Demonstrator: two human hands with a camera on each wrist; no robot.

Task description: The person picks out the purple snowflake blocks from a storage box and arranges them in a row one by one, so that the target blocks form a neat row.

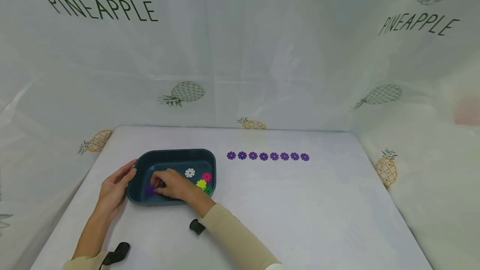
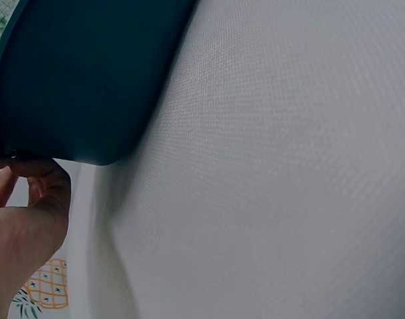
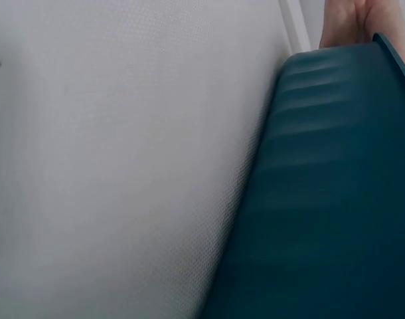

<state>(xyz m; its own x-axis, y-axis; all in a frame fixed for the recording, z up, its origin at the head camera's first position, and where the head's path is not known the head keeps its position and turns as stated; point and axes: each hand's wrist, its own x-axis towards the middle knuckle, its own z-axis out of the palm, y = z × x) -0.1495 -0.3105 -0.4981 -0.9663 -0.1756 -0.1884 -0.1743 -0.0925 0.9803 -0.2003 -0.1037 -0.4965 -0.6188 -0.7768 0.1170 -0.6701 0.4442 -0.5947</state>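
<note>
A dark teal tray (image 1: pixel 180 152) lies on the table's left half. My left hand (image 1: pixel 112 188) grips its left end, thumb over the rim; the left wrist view shows the curled fingers (image 2: pixel 53 183) against the tray's end wall. Inside the tray, my right hand (image 1: pixel 173 183) reaches down at the left side, its thumb and fingertips pinching at a purple snowflake disc (image 1: pixel 150 191). The fingers partly cover that disc. White (image 1: pixel 190 173), pink (image 1: pixel 206 176), yellow (image 1: pixel 201 184) and green (image 1: pixel 208 190) snowflake discs lie towards the tray's right end.
A straight row of several purple snowflake discs (image 1: pixel 263 156) runs along the back of the white table (image 1: pixel 318 211), right of the tray. A pineapple-printed curtain (image 1: pixel 240 53) hangs behind and at both sides. Black wrist devices (image 1: pixel 118 253) project near the sleeves.
</note>
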